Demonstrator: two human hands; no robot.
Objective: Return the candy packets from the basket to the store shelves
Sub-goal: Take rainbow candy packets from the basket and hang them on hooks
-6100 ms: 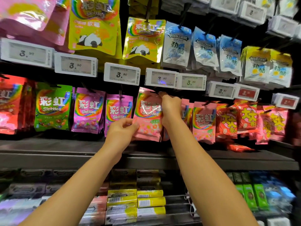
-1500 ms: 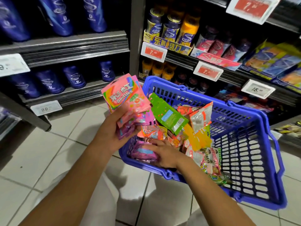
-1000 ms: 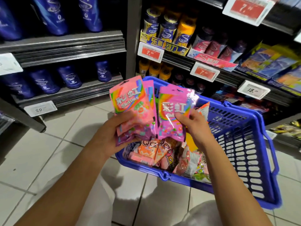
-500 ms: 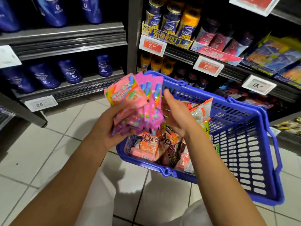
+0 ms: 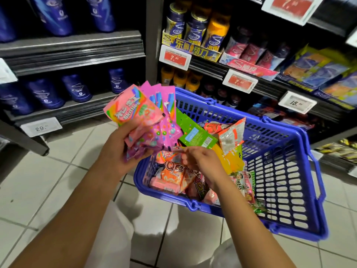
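My left hand [image 5: 116,149] grips a fan of pink Skittles packets [image 5: 143,117], held up over the left end of the blue plastic basket [image 5: 289,132]. My right hand [image 5: 201,163] is down in the basket with its fingers curled at the top edge of an orange packet [image 5: 167,154]; whether it pinches the packet is unclear. Several more packets lie in the basket's left half: a green one [image 5: 193,132], a red-and-silver one [image 5: 229,132], a yellow one [image 5: 232,161] and orange QQ packets [image 5: 173,175].
The basket sits low over a white tiled floor [image 5: 48,180]. Behind it are dark shelves: blue bottles [image 5: 77,89] on the left, drink cans [image 5: 193,29] with red price tags [image 5: 174,57] on the right. A grey shelf post [image 5: 152,35] stands between them.
My right hand added a pink packet to the bunch in my left hand, let go and dropped back into the basket. Earlier both hands were at the Skittles shelf.
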